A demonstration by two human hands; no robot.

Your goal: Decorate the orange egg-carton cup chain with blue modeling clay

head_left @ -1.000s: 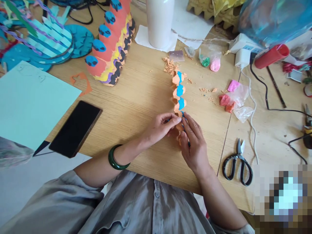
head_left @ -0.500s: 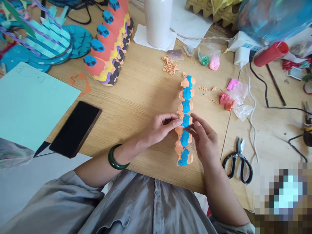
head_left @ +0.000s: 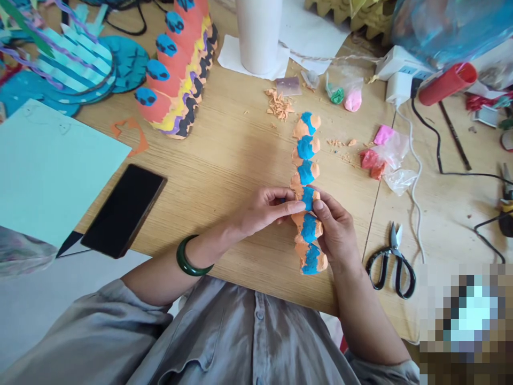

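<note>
A bumpy strip of egg carton (head_left: 305,172), coated in orange with a blue patch on each bump, is held lengthwise over the table in front of me. My left hand (head_left: 266,211) grips its left side near the middle, the thumb lying across a blue patch. On the opposite side my right hand (head_left: 336,224) pinches the edge, thumb on top and fingers partly hidden beneath. A small blue bit (head_left: 281,200) shows by the curled fingers of my left hand; I cannot make out what it is.
Black-handled scissors (head_left: 393,262) lie right of my right hand. A dark phone (head_left: 124,211) and pale green sheet (head_left: 60,171) are at left. Behind stand a painted bumpy model (head_left: 176,80) and a white cylinder (head_left: 259,37). Orange scraps (head_left: 279,104), clay bags (head_left: 390,149) and cables (head_left: 414,187) lie around.
The strip has turned slightly, its near end shifting right and more of its right-hand orange side showing. My left thumb has slid further onto the blue patch; my right thumb now presses the edge.
</note>
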